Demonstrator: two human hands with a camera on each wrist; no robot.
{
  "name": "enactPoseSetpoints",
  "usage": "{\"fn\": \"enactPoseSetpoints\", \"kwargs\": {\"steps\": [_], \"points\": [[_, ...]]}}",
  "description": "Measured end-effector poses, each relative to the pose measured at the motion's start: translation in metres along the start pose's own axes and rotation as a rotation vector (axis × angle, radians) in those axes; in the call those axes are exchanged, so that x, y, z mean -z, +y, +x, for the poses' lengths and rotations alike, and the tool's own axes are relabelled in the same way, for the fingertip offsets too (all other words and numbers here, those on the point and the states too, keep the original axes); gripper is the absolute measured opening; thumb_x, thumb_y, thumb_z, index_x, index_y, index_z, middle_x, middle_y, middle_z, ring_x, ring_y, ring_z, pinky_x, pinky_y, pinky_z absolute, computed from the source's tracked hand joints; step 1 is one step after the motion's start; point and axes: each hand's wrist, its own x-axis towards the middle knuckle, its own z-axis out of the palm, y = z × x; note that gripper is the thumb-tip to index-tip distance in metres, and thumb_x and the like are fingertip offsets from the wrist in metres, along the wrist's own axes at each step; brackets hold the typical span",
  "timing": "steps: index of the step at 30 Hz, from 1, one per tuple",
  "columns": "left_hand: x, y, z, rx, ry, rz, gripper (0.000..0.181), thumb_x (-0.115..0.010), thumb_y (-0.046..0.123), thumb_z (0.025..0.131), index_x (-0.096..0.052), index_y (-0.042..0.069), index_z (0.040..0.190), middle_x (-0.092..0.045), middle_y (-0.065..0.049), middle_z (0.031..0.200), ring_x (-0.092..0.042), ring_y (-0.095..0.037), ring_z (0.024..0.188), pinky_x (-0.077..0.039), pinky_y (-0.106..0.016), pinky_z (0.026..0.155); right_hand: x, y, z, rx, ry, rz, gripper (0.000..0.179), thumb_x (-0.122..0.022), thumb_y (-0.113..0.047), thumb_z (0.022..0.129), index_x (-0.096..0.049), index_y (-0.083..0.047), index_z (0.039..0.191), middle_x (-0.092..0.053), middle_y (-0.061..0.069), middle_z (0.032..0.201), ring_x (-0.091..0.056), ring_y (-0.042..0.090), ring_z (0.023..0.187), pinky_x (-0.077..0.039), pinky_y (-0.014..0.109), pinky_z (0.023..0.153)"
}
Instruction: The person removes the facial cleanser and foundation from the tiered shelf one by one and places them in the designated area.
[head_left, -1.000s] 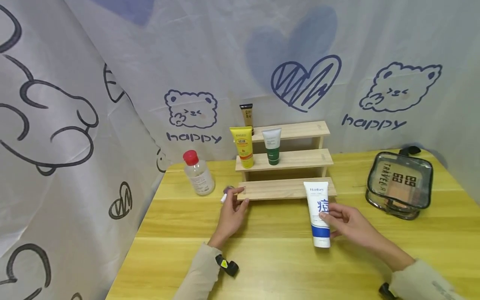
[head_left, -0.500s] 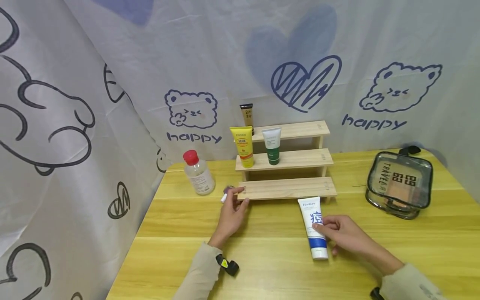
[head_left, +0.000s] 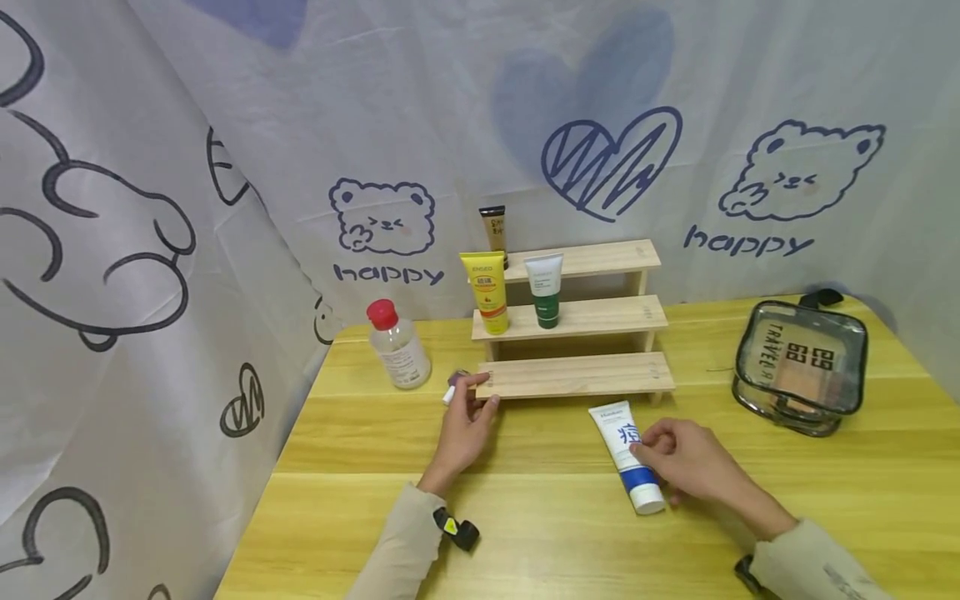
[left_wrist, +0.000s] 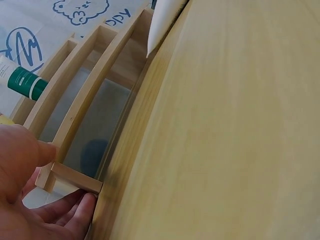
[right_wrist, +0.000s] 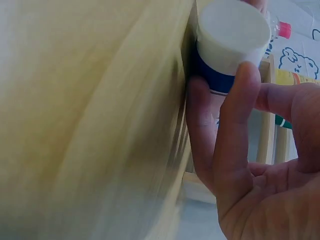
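Observation:
A three-step wooden display shelf [head_left: 577, 377] stands at the back of the table. My left hand [head_left: 459, 433] holds the left end of its lowest step, thumb against the board and fingers by the leg. In front of the shelf's right end, my right hand [head_left: 696, 462] grips a white squeeze tube [head_left: 617, 433] with a blue band, its cap slanting toward me. Fingers [right_wrist: 232, 120] wrap the tube close to the tabletop; whether it touches the wood I cannot tell. On the middle step stand a yellow tube [head_left: 487, 292] and a white-and-green tube [head_left: 545, 292].
A dark-capped gold tube [head_left: 493, 229] stands on the top step. Left of the shelf are a clear bottle with a red cap [head_left: 402, 354] and a small purple-and-white item [head_left: 456, 383], partly behind my hand. A transparent zip bag [head_left: 798, 367] sits at right. Printed cloth hangs behind.
My right hand has brought the white tube lower and slightly left, then tilted it so its cap points nearer right. The left hand stays on the shelf.

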Motion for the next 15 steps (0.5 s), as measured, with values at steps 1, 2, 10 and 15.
{"fn": "enactPoseSetpoints", "kwargs": {"steps": [1,2,10,15], "points": [[0.0000,0.0001,0.0000,0.001,0.002,0.001,0.039,-0.062,0.013,0.113,-0.053,0.009,0.150,-0.056,-0.023,0.153,-0.068,-0.032,0.113,-0.053,-0.019,0.084,0.0001,-0.0003,-0.0006,0.006,0.002,-0.005,0.039,-0.075,-0.028,0.104,-0.065,0.003,0.125,-0.069,0.008,0.088,-0.065,0.020,0.053,-0.059,0.037,0.051],[0.0000,0.0000,0.0000,0.004,0.005,0.003,0.039,-0.062,0.013,0.113,-0.053,0.009,0.150,-0.056,-0.023,0.153,-0.068,-0.034,0.115,-0.053,-0.019,0.084,-0.0001,-0.0002,-0.0011,0.007,0.001,-0.003,0.040,-0.076,-0.028,0.104,-0.063,0.003,0.126,-0.069,0.008,0.088,-0.065,0.020,0.053,-0.059,0.038,0.051],[-0.0008,0.0025,-0.0003,0.005,0.018,0.017,0.037,-0.062,0.012,0.113,-0.054,0.009,0.149,-0.057,-0.022,0.153,-0.069,-0.037,0.119,-0.056,-0.024,0.088,-0.0025,0.0020,-0.0012,0.013,0.006,0.042,0.040,-0.077,-0.025,0.104,-0.055,0.000,0.126,-0.072,0.010,0.094,-0.067,0.021,0.057,-0.062,0.039,0.053],[-0.0017,0.0030,-0.0003,0.007,0.014,0.021,0.037,-0.062,0.013,0.113,-0.054,0.009,0.149,-0.055,-0.022,0.155,-0.069,-0.036,0.118,-0.055,-0.024,0.088,0.0018,0.0012,-0.0014,0.018,0.005,0.037,0.040,-0.076,-0.024,0.105,-0.054,0.001,0.127,-0.073,0.011,0.098,-0.069,0.022,0.061,-0.063,0.039,0.054]]}}
